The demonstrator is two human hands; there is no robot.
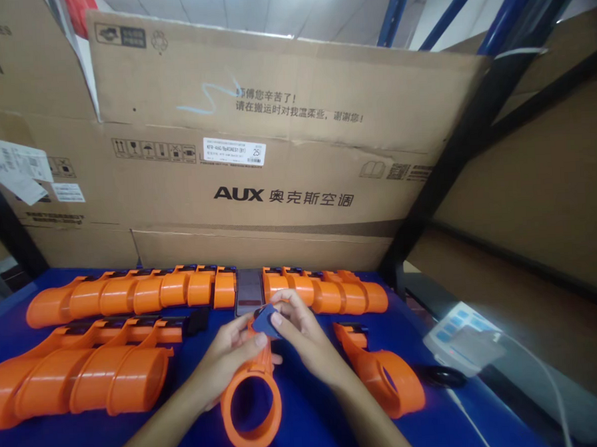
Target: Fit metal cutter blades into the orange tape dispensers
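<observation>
In front of me, my left hand [230, 350] is closed around the stem of an orange plastic part with a wide open ring [254, 442] at its lower end. The ring faces me and hangs over the blue tabletop. At the top of the stem, my right hand [304, 336] pinches a small dark blue piece [266, 321] between thumb and fingers. This piece touches the stem's upper end; whether it is fixed there I cannot tell. A single similar orange part [405, 391] lies to the right of my right forearm.
Several orange parts [117, 296] line the back left, others [327, 297] the back right, and a nearer group [89, 381] the left. A dark flat phone-like object [249, 293] lies between. A white keypad device [462, 338] with a cable stands right. A large cardboard box [178, 210] closes the back.
</observation>
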